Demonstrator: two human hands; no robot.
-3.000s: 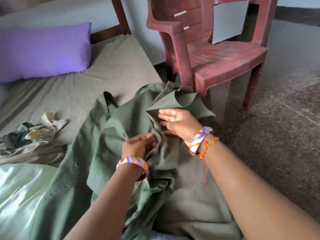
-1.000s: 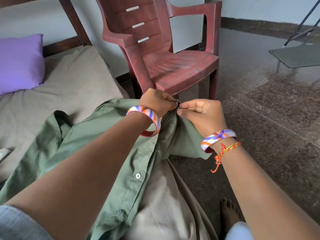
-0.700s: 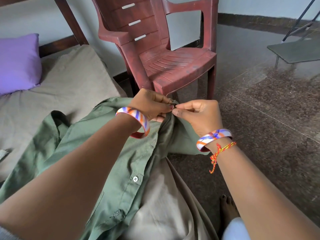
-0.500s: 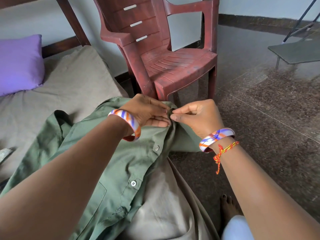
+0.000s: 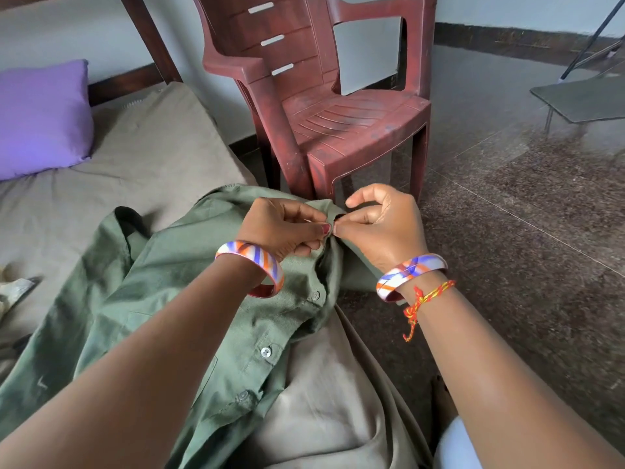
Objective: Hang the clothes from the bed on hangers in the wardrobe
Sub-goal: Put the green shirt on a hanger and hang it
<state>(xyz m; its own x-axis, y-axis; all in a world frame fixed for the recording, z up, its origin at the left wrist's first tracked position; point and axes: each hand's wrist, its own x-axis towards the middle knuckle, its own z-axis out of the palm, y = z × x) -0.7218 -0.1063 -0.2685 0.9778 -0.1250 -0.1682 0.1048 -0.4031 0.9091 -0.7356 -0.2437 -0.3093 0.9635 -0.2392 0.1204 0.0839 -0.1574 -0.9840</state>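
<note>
A green button-up shirt (image 5: 162, 299) lies spread on the bed (image 5: 145, 157), its collar end at the bed's right edge. Three white buttons show along its placket. My left hand (image 5: 280, 228) pinches the fabric near the collar from the left. My right hand (image 5: 378, 228) pinches the same spot from the right, fingertips touching those of the left hand. Both wrists wear striped bangles; the right also has a red-yellow thread. No hanger or wardrobe is in view.
A dark red plastic chair (image 5: 338, 106) stands just beyond the shirt, beside the bed. A purple pillow (image 5: 40, 116) lies at the bed's head. More crumpled clothes (image 5: 13, 292) sit at the left edge. A grey stand (image 5: 588, 96) is on the speckled floor, far right.
Three seconds ago both hands worked in the crumpled shirt's middle. Since then they moved to the collar end; over the last second they stay pinching the same spot with small finger shifts.
</note>
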